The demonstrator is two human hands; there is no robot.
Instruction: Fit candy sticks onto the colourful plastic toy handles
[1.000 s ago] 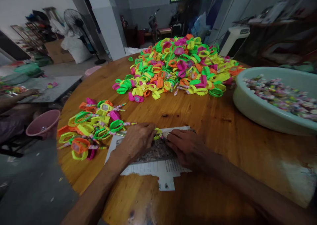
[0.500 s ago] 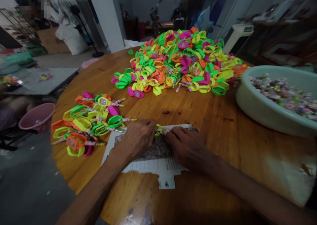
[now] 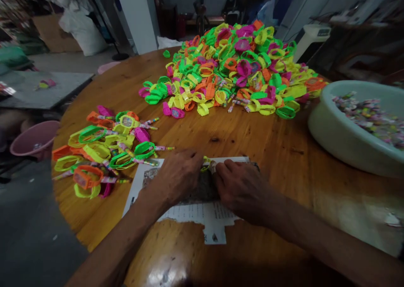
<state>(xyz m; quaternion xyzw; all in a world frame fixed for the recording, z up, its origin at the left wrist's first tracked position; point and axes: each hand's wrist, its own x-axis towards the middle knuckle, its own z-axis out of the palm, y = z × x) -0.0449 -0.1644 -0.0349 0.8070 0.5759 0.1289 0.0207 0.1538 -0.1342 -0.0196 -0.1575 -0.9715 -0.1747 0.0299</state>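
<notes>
My left hand point(image 3: 176, 175) and my right hand point(image 3: 241, 188) meet over a torn sheet of paper point(image 3: 202, 215) on a round wooden table point(image 3: 284, 152). Between their fingertips they pinch a small yellow toy wristband point(image 3: 206, 164), with a thin wrapped stick at its right side. A small heap of finished bands with sticks point(image 3: 104, 150) lies just left of my left hand. A big pile of loose neon bands point(image 3: 233, 68) covers the far middle of the table.
A pale green basin point(image 3: 344, 135) filled with small wrapped pieces stands at the right. A pink bucket point(image 3: 31, 137) sits on the floor at the left, beside a low grey table point(image 3: 44, 95). A white pillar point(image 3: 135, 17) rises behind.
The view has tilted down a little, so everything sits higher in the picture. Both hands stay together on the yellow band, the fingers shifting slightly.
</notes>
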